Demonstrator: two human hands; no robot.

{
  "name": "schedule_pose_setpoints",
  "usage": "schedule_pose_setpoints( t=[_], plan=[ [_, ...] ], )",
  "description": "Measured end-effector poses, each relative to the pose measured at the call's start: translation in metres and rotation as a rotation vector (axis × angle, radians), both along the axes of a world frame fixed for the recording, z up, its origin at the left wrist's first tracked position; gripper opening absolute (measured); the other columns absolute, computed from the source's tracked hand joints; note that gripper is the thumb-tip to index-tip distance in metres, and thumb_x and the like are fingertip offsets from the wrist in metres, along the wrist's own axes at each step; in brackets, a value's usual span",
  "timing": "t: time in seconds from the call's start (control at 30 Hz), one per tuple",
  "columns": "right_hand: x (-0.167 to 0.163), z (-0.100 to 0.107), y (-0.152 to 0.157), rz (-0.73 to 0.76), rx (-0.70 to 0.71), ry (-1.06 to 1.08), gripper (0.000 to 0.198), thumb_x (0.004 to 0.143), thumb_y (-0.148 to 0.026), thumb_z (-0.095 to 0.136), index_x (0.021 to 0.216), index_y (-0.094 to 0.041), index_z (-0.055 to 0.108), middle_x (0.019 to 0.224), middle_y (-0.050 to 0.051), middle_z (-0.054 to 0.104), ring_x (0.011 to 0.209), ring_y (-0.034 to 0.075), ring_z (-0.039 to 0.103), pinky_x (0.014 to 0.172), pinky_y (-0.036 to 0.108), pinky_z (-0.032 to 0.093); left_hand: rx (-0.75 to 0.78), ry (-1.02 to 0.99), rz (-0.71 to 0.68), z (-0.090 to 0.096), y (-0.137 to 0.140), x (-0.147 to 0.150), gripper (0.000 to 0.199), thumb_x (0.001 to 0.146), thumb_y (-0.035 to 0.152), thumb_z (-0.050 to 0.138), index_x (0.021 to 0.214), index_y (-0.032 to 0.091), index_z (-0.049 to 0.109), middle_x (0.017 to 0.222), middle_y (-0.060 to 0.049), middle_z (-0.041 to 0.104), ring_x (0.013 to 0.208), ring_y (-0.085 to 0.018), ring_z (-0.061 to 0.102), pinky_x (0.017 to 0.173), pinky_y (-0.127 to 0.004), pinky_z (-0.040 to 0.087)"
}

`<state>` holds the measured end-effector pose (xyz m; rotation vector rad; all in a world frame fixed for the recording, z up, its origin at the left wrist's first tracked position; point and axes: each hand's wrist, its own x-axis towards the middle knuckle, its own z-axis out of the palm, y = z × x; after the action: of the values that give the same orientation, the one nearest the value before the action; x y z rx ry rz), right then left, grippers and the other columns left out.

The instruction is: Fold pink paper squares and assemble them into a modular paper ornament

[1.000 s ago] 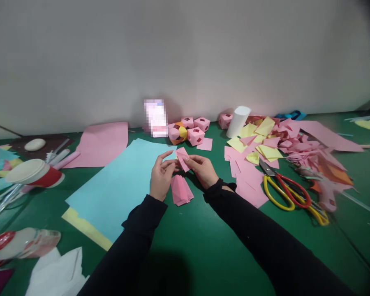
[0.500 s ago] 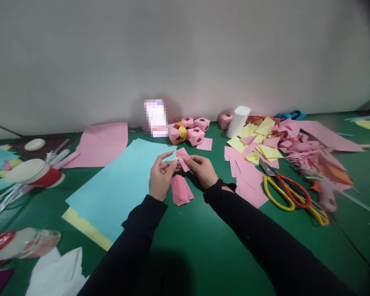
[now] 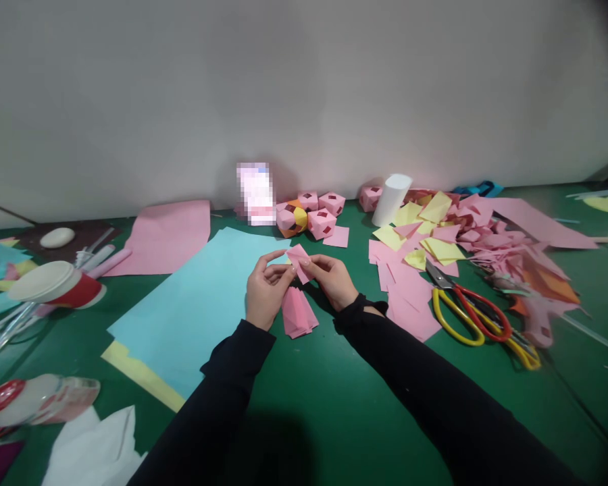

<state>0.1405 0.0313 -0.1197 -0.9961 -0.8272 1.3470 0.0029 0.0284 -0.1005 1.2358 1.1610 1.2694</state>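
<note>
A small folded piece of pink paper point(image 3: 300, 260) is held up between my two hands at the middle of the table. My left hand point(image 3: 268, 287) pinches its lower left edge between thumb and fingers. On the other side, my right hand point(image 3: 334, 280) grips the right edge with thumb and forefinger. Just below lies a fanned stack of folded pink papers point(image 3: 298, 316), partly under my fingers. Beyond my hands stand several pink folded-paper balls point(image 3: 321, 223), one with orange and yellow in it. A single pink square point(image 3: 337, 236) lies beside them.
Left are blue sheets point(image 3: 192, 304), a pink sheet point(image 3: 167, 236), a paper cup point(image 3: 65, 283) and a bottle point(image 3: 45, 398). Right are yellow- and red-handled scissors point(image 3: 466, 314), pink squares point(image 3: 410, 304), paper scraps point(image 3: 486, 233), a glue gun point(image 3: 537, 324) and a white roll point(image 3: 392, 200). A blurred-out upright screen point(image 3: 257, 194) leans against the wall.
The pink paper has turned slightly in my fingers and shows a more pointed top. My left thumb has slid a little to the right along it.
</note>
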Motion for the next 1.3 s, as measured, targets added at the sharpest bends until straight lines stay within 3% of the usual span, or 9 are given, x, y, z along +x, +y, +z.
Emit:
schedule_pose_setpoints(
  t=[0.23,0.47,0.67,1.03,1.3],
  plan=[
    [0.0013,0.0033,-0.0010,0.034,0.025,-0.024,0.035,0.064,-0.050,0.079,0.076,-0.017,0.073,0.074,0.002,0.070,0.068,0.014,0.059,0.065,0.027,0.047,-0.007,0.046,-0.081,0.0018,-0.0011,0.0004,0.053,0.070,0.032,0.078,0.116,0.017,0.058,0.075,-0.001,0.071,0.074,-0.017,0.069,0.074,-0.030,0.055],
    [0.0010,0.0040,-0.0006,-0.047,-0.013,0.022,0.036,0.055,-0.046,0.084,0.071,-0.017,0.071,0.068,0.000,0.067,0.064,0.013,0.057,0.064,0.027,0.048,0.006,0.099,-0.110,-0.0009,-0.0005,0.0004,0.050,0.070,0.028,0.076,0.115,0.018,0.059,0.074,0.000,0.071,0.071,-0.017,0.068,0.072,-0.029,0.054],
    [0.0013,0.0031,-0.0010,-0.040,-0.014,0.024,0.032,0.058,-0.044,0.083,0.072,-0.017,0.071,0.068,-0.001,0.066,0.063,0.013,0.055,0.064,0.028,0.045,0.007,0.110,-0.116,-0.0015,-0.0004,0.0001,0.048,0.070,0.026,0.075,0.114,0.018,0.059,0.074,-0.001,0.071,0.070,-0.017,0.067,0.070,-0.028,0.054],
    [-0.0010,0.0040,-0.0032,-0.086,0.037,-0.020,0.030,0.060,-0.045,0.082,0.068,-0.018,0.072,0.069,0.001,0.068,0.066,0.014,0.057,0.068,0.030,0.047,0.025,0.114,-0.117,-0.0039,0.0006,-0.0009,0.034,0.070,0.031,0.076,0.098,0.017,0.064,0.074,-0.002,0.071,0.072,-0.017,0.067,0.070,-0.029,0.053],
    [-0.0006,0.0055,-0.0036,-0.048,0.028,-0.040,0.032,0.059,-0.045,0.083,0.069,-0.017,0.071,0.069,0.001,0.068,0.066,0.014,0.058,0.068,0.029,0.046,0.036,0.113,-0.138,-0.0015,0.0001,-0.0008,0.032,0.075,0.035,0.072,0.098,0.016,0.064,0.070,0.000,0.068,0.067,-0.015,0.065,0.067,-0.026,0.052]
  ],
)
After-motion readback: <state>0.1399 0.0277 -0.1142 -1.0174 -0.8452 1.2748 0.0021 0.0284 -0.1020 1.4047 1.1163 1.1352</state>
